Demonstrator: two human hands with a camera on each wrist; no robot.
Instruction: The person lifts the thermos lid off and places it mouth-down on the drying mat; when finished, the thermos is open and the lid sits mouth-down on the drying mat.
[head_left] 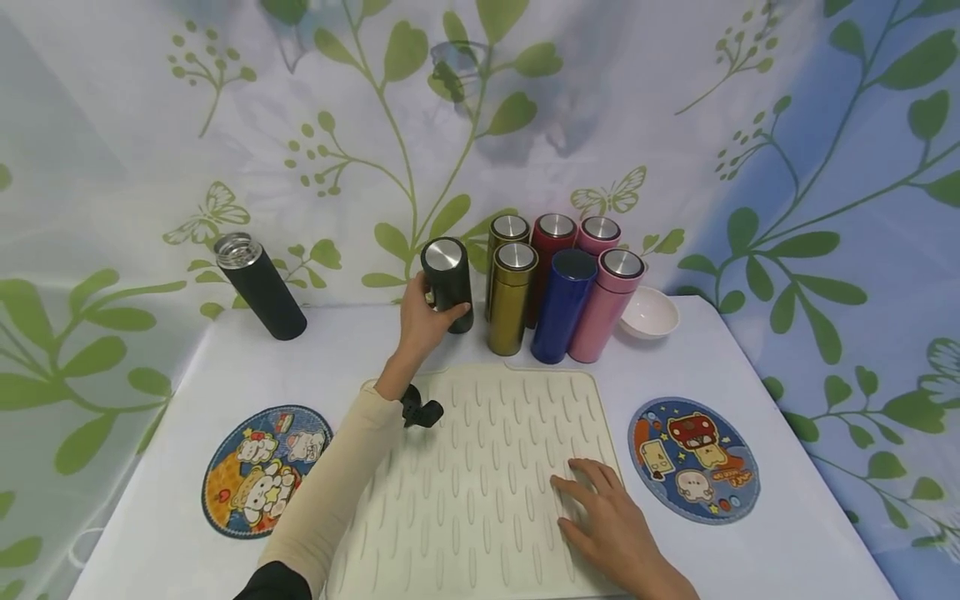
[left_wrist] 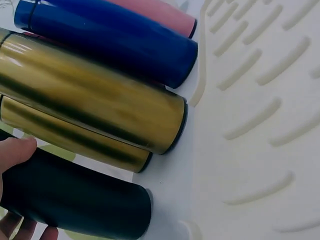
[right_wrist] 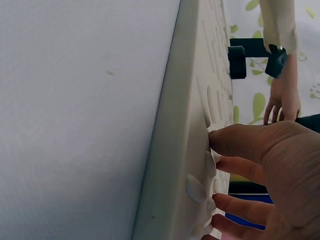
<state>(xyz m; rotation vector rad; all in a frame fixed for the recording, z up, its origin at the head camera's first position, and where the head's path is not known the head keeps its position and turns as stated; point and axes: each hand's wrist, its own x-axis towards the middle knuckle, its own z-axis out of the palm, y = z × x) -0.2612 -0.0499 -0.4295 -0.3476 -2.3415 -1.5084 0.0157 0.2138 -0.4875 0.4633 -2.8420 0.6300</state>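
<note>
"Looking for the black bottle (head_left: 456, 285) with a lid (head_left: 443, 254)?"
"Yes. Gripped by the left hand (head_left: 423, 318), up at twelve o'clock past the bumpy mat (head_left: 480, 500)."
"Next to what?"
"Next to two gold bottles (head_left: 510, 312), toward three o'clock."
"And for the right hand (head_left: 611, 525)?"
"Just touching the mat at four o'clock, with fingers apart."

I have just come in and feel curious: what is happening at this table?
A person's left hand grips a silver-topped black bottle beside two gold bottles; a red bottle, a blue bottle and two pink bottles stand close by. The right hand touches the cream ridged mat. Another black bottle stands apart, at the left.
</note>
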